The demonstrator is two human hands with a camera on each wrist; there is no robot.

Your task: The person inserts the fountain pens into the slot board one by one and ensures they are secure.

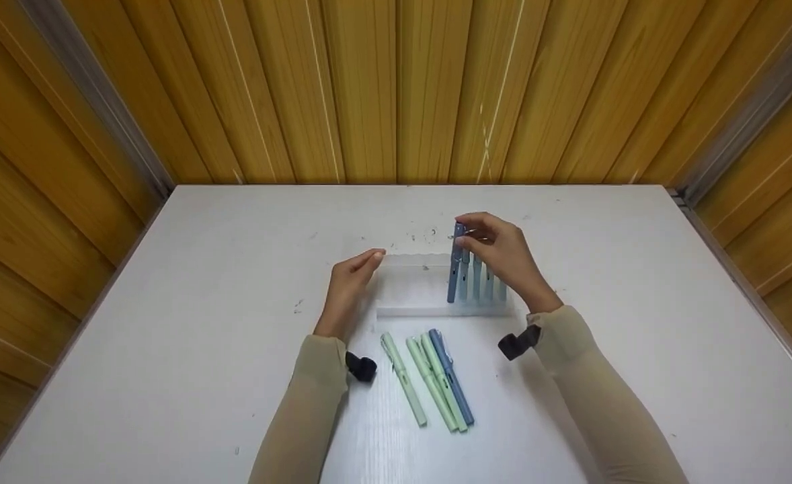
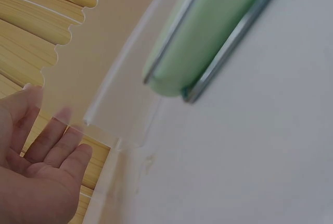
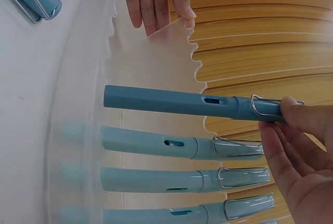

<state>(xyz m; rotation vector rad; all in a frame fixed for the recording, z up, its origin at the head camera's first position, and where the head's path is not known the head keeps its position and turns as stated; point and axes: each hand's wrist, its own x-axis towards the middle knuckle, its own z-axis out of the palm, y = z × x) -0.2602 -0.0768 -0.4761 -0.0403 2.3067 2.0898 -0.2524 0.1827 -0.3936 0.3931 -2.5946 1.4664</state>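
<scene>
A clear acrylic pen holder [image 1: 415,281] with a scalloped back edge [image 3: 151,52] stands mid-table. My right hand [image 1: 471,233] pinches the cap end of a darker blue pen [image 1: 454,269] that stands upright at the left of a row of light blue pens [image 1: 482,286] in the holder. In the right wrist view the right hand's fingertips [image 3: 291,125] grip that blue pen [image 3: 171,102] by its clip, beside the light blue pens [image 3: 156,146]. My left hand [image 1: 368,260] rests straight fingers against the holder's left end, with its fingers [image 2: 49,146] and the left hand [image 3: 156,0] shown flat.
Three pale green pens [image 1: 429,383] and one blue pen [image 1: 451,376] lie side by side on the white table [image 1: 167,302] in front of the holder. One green pen [image 2: 208,26] fills the left wrist view. Wooden plank walls [image 1: 396,87] close in the back and sides.
</scene>
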